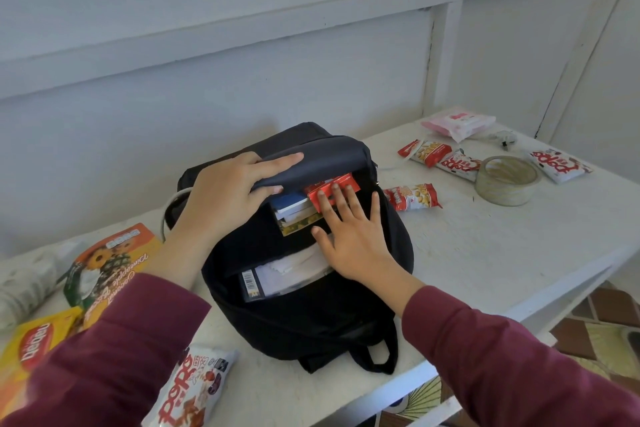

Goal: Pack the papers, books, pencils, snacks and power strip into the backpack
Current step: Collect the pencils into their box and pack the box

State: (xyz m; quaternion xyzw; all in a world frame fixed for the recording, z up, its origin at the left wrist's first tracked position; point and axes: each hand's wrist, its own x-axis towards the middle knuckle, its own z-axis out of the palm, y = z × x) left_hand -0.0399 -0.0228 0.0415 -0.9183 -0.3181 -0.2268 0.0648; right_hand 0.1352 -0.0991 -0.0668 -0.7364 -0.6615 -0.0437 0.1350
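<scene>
backpack (311,322): one, black, on the white bench (485,253), mouth open.
left hand (221,198): grip closed round the backpack's top lip, holding it up.
right hand (353,236): grip wide, fingers straight, pressing a red packet (339,179) into the upper pocket.
packed, as far as seen: books (294,211), a small stack, perhaps three, just beside the red packet; papers (294,274), one sheaf in the lower sleeve, sheets uncountable.
left on the bench: peanut packets (414,198), two; pepero packets (557,165), three, two at right and one at the near edge; pineapple biscuit box (110,267), one; yellow packet (31,347), one; pink packet (457,123), one.
power strip: body not seen; a plug (504,140) lies at far right, and a white cable (169,208) loops by the backpack's left side.
pencils: none visible.
tape roll (507,180): one, not listed for packing.
judgement: roughly half done; most snacks outstanding, pencils and power strip unconfirmed.
</scene>
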